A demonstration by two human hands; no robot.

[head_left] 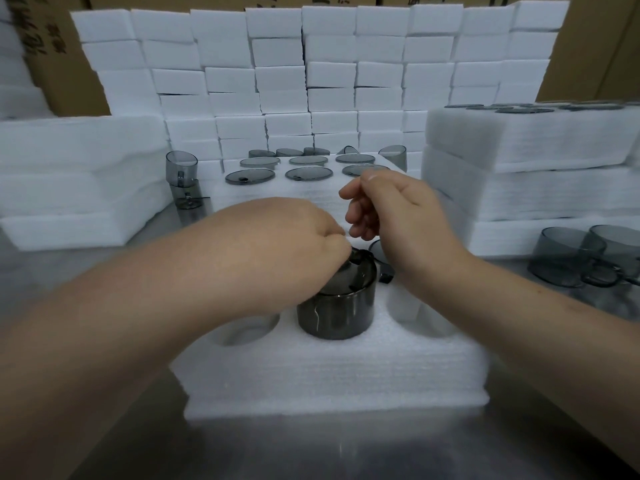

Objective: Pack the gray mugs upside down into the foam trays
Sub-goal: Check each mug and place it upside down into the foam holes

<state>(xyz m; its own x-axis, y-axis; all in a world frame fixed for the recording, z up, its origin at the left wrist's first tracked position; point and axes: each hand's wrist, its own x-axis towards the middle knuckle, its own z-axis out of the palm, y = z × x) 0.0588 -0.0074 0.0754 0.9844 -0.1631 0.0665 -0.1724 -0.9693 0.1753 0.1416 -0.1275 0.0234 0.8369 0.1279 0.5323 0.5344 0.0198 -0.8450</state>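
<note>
A white foam tray [329,375] lies in front of me on the metal table. A dark gray mug [336,310] stands partly sunk in its front middle hole. My left hand [294,237] reaches over it, fingers curled on the mug's top. My right hand [391,209] hovers just above and behind, fingers loosely curled, with nothing seen in it. Empty holes [249,329] flank the mug on both sides. Behind it, part of another gray mug [377,251] shows under my right wrist. Farther back, several mugs [308,173] sit upside down in the foam.
Two loose gray mugs [571,261] stand on the table at right. Stacked mugs [181,178] stand at left. Foam tray stacks [519,188] rise at right and left [79,174]. A wall of foam blocks [329,81] closes the back.
</note>
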